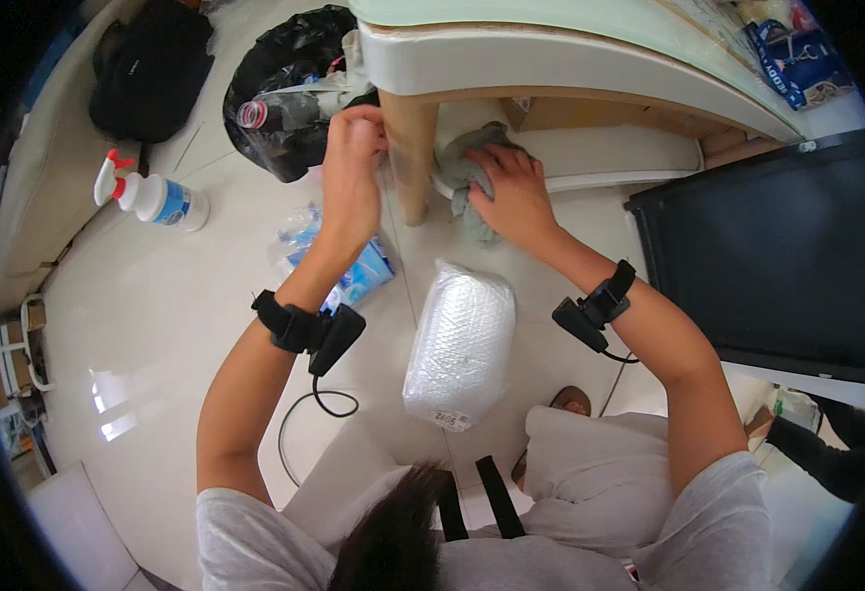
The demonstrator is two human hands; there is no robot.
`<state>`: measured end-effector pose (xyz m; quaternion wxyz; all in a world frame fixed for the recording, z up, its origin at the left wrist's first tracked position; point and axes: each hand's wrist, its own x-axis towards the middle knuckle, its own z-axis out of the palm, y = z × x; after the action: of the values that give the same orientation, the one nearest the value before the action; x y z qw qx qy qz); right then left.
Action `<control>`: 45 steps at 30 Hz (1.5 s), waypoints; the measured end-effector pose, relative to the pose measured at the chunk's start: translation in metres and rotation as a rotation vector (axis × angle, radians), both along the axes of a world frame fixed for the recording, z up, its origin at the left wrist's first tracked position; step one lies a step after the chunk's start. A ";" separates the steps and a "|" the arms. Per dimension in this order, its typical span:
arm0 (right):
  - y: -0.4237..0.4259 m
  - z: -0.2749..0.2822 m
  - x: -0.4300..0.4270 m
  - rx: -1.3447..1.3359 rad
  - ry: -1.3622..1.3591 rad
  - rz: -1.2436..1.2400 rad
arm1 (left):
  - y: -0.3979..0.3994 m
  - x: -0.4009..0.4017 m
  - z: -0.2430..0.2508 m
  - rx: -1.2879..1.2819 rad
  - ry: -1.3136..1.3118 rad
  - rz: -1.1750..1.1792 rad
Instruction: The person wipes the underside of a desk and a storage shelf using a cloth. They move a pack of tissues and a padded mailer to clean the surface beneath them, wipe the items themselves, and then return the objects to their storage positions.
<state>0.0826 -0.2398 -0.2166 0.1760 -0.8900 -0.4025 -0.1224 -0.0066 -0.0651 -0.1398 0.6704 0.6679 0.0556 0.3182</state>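
My right hand [513, 188] grips a crumpled grey cloth [473, 159] against the white low shelf [617, 159] under the table. To its left stands the beige table leg [408, 148]. My left hand [355, 162] is at the other side of that leg, fingers curled and fingertips by its upper part; whether they grasp it is unclear. Close beside that hand is a black plastic rubbish bag [273, 155] with a clear plastic bottle [284, 111] in it. A blue and clear plastic packet [362, 273] lies on the floor beneath my left forearm.
A silvery bubble-wrapped parcel [462, 343] lies before my knees. The spray bottle [170, 201] stands left, near a black bag [152, 74]. Overhead runs the table's white curved edge [550, 63]; a black panel [764, 251] bounds the right.
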 end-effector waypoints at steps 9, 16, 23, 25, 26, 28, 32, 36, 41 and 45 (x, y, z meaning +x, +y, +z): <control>0.008 -0.004 0.001 0.068 -0.033 -0.004 | 0.081 0.014 -0.022 -1.027 0.708 -0.352; 0.005 -0.007 0.000 0.073 -0.061 0.013 | 0.117 0.040 -0.032 -1.402 0.356 -0.038; 0.021 -0.016 0.005 0.073 0.002 0.049 | 0.174 0.014 -0.040 -1.303 0.329 -0.001; 0.034 -0.022 0.014 0.063 0.044 0.027 | 0.162 0.010 -0.033 -1.267 0.390 0.037; 0.042 -0.024 0.020 0.062 0.087 0.008 | 0.159 0.007 -0.030 -1.189 0.452 -0.030; 0.059 -0.024 0.036 0.045 0.099 0.031 | 0.142 0.004 -0.020 -1.085 0.551 -0.155; 0.083 -0.013 0.059 -0.050 0.126 0.061 | 0.109 0.002 -0.002 -0.806 0.670 -0.236; 0.106 -0.021 0.083 0.063 0.000 -0.026 | 0.095 0.000 -0.006 -0.623 0.689 -0.341; 0.107 -0.024 0.090 0.132 0.030 -0.266 | 0.050 0.001 0.007 -0.142 0.596 -0.426; 0.057 -0.016 0.057 0.077 0.070 0.001 | 0.026 -0.004 0.019 0.102 0.501 -0.451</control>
<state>0.1394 -0.1830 -0.2331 0.2240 -0.8862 -0.3914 -0.1066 -0.0102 -0.0390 -0.1210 0.6551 0.7536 0.0532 -0.0097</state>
